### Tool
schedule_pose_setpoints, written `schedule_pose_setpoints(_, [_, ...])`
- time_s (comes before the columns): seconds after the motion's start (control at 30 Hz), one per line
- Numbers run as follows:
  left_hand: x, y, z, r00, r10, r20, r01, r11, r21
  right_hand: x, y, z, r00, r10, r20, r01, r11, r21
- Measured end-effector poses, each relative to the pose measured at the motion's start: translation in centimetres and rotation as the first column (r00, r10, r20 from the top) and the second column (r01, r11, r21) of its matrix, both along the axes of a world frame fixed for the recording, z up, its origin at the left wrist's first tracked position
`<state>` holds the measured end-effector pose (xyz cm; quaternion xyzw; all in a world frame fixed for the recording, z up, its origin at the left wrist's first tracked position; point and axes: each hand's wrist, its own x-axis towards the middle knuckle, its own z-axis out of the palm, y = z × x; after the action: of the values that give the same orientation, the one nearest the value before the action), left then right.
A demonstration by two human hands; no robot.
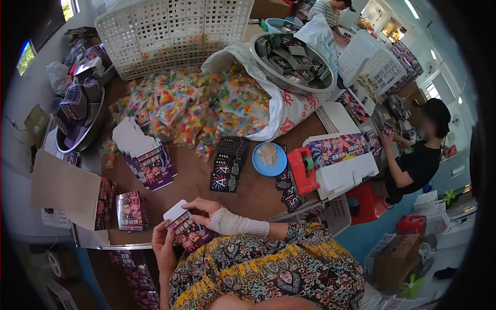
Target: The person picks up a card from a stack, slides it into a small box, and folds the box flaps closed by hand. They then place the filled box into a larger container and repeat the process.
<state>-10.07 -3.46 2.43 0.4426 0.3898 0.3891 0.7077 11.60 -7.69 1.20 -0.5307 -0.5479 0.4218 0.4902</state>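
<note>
While both hands work low at the table's near edge, the left hand [164, 243] grips a small printed carton [187, 228] from below and the right hand [204, 209] (wrist bandaged) pinches its white flap [175, 211] — folding, I'd judge; next the flap needs tucking in squarely — candy packets [201, 106] lie well beyond.

Brown worktable [206, 191] fills the middle, w/ pale grey wall [36, 82] behind it at left. Small bright window [26, 56] set in that wall, another [68, 7] at top edge. Blue floor [361, 232] shows at right, below table edge. Far right: light walls, ceiling strip lamp [412, 9] lit, daylit window [432, 91] (glare hides what's outside). Red stool [368, 201] sits by table's right end. Room reads bright, mixed daylight & lamp light.
</note>
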Motion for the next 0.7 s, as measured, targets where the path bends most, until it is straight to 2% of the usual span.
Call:
schedule_pose_setpoints(0.03, [0.0,0.1,-0.6,1.0,-0.004,0.007,0.004,1.0,0.0,-0.5,0.0,-1.5,0.983,-0.055,-0.175,0.046,0.997,-0.055])
schedule_pose_setpoints(0.07, [-0.3,0.3,-1.6,0.999,-0.04,-0.024,0.04,0.999,-0.011,-0.3,-0.1,-2.7,0.984,-0.06,-0.168,0.051,0.997,-0.055])
schedule_pose_setpoints(0.13, [-0.2,0.4,-2.5,0.988,-0.081,-0.134,0.084,0.996,0.015,0.3,0.1,-2.9,0.951,-0.027,-0.309,-0.034,0.981,-0.189])
schedule_pose_setpoints(0.2, [-0.7,0.5,-2.8,0.977,-0.139,-0.163,0.147,0.988,0.04,0.9,-0.2,-2.0,0.96,-0.045,-0.277,-0.021,0.973,-0.228])
schedule_pose_setpoints(0.27, [-0.9,0.3,-3.0,0.947,-0.188,-0.26,0.213,0.975,0.071,1.6,-0.4,-0.8,0.999,0.015,-0.033,-0.024,0.954,-0.299])
schedule_pose_setpoints(0.3, [-0.8,0.0,-2.7,0.947,-0.188,-0.259,0.212,0.975,0.067,1.4,-0.5,-1.1,0.999,0.016,-0.033,-0.025,0.953,-0.303])
schedule_pose_setpoints(0.37, [-0.5,-0.1,-2.3,0.96,-0.123,-0.251,0.165,0.974,0.155,0.8,-0.6,-1.7,0.996,-0.042,-0.073,0.039,0.998,-0.041])
schedule_pose_setpoints(0.47, [-0.8,-0.5,-3.1,0.961,-0.043,-0.273,0.108,0.967,0.23,0.7,-0.7,-1.3,0.999,-0.032,-0.014,0.032,0.999,0.03])
schedule_pose_setpoints(0.5, [-0.7,-0.6,-2.7,0.962,-0.032,-0.273,0.098,0.968,0.232,0.8,-0.8,-1.2,1.0,-0.021,-0.014,0.021,0.999,0.032])
schedule_pose_setpoints(0.57, [-0.6,-0.7,-1.7,0.971,-0.047,-0.235,0.092,0.979,0.182,1.3,-0.6,-0.7,0.962,0.024,-0.272,-0.099,0.96,-0.264])
schedule_pose_setpoints(0.67, [-1.1,-0.4,-2.3,0.953,-0.095,-0.286,0.168,0.956,0.242,1.4,-0.4,-3.2,0.951,0.086,-0.297,-0.147,0.971,-0.191])
schedule_pose_setpoints(0.7, [-0.9,-0.4,-2.3,0.957,-0.084,-0.278,0.158,0.953,0.259,1.5,-0.1,-2.6,0.983,0.102,-0.153,-0.125,0.982,-0.145])
